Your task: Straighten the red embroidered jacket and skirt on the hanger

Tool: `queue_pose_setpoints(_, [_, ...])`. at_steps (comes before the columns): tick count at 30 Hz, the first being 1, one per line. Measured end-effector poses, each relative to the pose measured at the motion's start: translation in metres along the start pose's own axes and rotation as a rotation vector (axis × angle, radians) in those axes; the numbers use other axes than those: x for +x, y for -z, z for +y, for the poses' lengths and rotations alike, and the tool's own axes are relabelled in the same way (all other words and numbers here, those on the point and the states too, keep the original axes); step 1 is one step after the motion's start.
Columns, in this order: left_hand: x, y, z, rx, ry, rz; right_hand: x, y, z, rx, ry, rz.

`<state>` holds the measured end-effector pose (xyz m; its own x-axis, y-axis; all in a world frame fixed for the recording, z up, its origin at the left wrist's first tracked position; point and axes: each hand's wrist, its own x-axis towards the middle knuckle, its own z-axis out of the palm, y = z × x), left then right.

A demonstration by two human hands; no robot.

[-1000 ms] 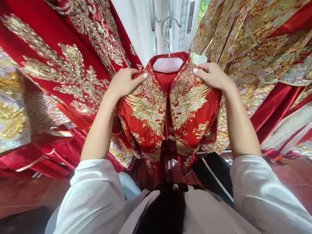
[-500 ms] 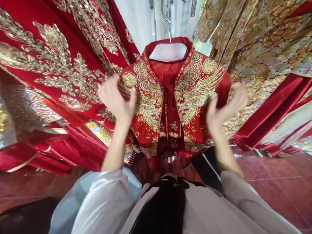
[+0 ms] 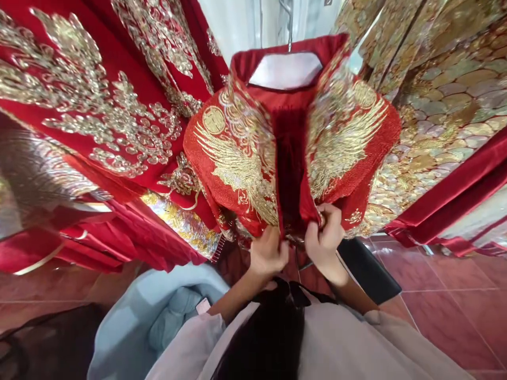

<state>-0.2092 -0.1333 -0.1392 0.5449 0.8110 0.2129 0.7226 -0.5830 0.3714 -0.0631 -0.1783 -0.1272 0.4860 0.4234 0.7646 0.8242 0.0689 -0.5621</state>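
Garment: red embroidered jacket [image 3: 237,158], hanging on a hanger [image 3: 285,71] at the top centre of the view, front opening facing the camera.
Position: between a red and gold robe [image 3: 99,105] on the left side and a gold scale-patterned garment [image 3: 443,89] on the right side; both hang just beside it, the sleeves touching or overlapping them.
Left hand [image 3: 268,254]: closed on the lower edge of the left front panel, at the centre opening.
Right hand [image 3: 325,237]: closed on the lower edge of the right front panel; fingers pinch the hem just beside the opening.
Grip state: both hands clamp fabric; the two hems are held near each other, low on the jacket.
Expected weight: judged moderately heavy for its size, given dense metallic embroidery over both panels.
Stiffness: judged semi-stiff; the panels hold a bowed shape instead of draping limp.
Surface: raised gold thread in phoenix-like motifs, beaded or sequinned in places; rough, unlikely to slip in the fingers.
Fragility: the embroidery may snag; hold by hems and plain edges, not by the raised motifs.
Lining: plain dark red, smooth, visible in the open centre strip.
Floor [image 3: 447,311]: glossy red tile.
Other items: pale blue container [image 3: 130,316] at lower left; dark object [image 3: 368,269] at lower right.
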Motion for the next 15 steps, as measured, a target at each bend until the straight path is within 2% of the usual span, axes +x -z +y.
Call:
queue_pose_setpoints(2, [-0.004, 0.004, 0.016, 0.019, -0.094, -0.008, 0.001, -0.005, -0.023, 0.02, 0.055, -0.095])
queue_pose_setpoints(3, [0.002, 0.001, 0.02, 0.039, -0.087, -0.012, 0.002, -0.013, -0.027, 0.005, 0.041, -0.16])
queue_pose_setpoints(6, [0.039, -0.027, 0.014, 0.083, 0.097, -0.051, 0.007, -0.052, -0.011, -0.114, -0.141, -0.335])
queue_pose_setpoints(8, [0.065, -0.052, 0.0, 0.051, 0.218, -0.033, 0.005, -0.076, 0.01, -0.158, -0.249, -0.383])
queue_pose_setpoints(9, [0.074, -0.064, -0.008, -0.026, 0.228, -0.004, 0.002, -0.085, 0.02, -0.149, -0.272, -0.387])
queue_pose_setpoints(11, [0.082, -0.084, -0.023, -0.326, 0.235, 0.071, -0.01, -0.095, 0.034, -0.08, -0.263, -0.368])
queue_pose_setpoints(13, [0.076, -0.099, -0.036, -0.649, 0.263, 0.117, -0.031, -0.097, 0.043, 0.025, -0.25, -0.371])
queue_pose_setpoints(15, [0.062, -0.112, -0.05, -0.844, 0.323, 0.11, -0.059, -0.093, 0.051, 0.174, -0.321, -0.422])
